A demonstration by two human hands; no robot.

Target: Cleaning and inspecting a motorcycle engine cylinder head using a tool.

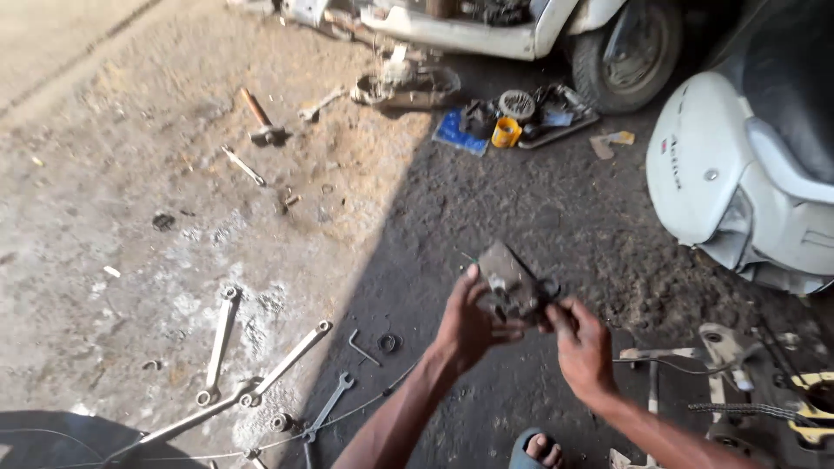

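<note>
Centre-right of the frame: both hands are holding a small grey metal engine part (512, 287) up off the ground, in shade. The left hand (467, 326) is cupping it from below and the left, thumb pressing up along its near edge, fingers wrapped under. The right hand (580, 340) is pinching the part's dark right end between thumb and fingertips, closed narrow on it. Which fitting is being worked there is too small to tell.

Judgement on doing this well: the left hand is acting as the vice, so it should be gripping the body firmly while the right turns or pulls only the end piece. Keeping the part low over the oily ground (539, 208) would make a dropped screw easier to find. Greasy fingers are likely to be slipping, so a squarer pinch would help.

Around it: long ring spanners (217, 343) are lying at lower left in sun, with an open-ended spanner (328, 406) and a hex key (362, 347) just right of them. A hammer (259, 117) is lying at upper left. A tray of parts with a yellow cup (506, 132) is sitting top centre, beside a scooter wheel (638, 52). A white scooter body (738, 165) is filling the right edge. A sandalled foot (539, 450) is showing at bottom centre.
</note>
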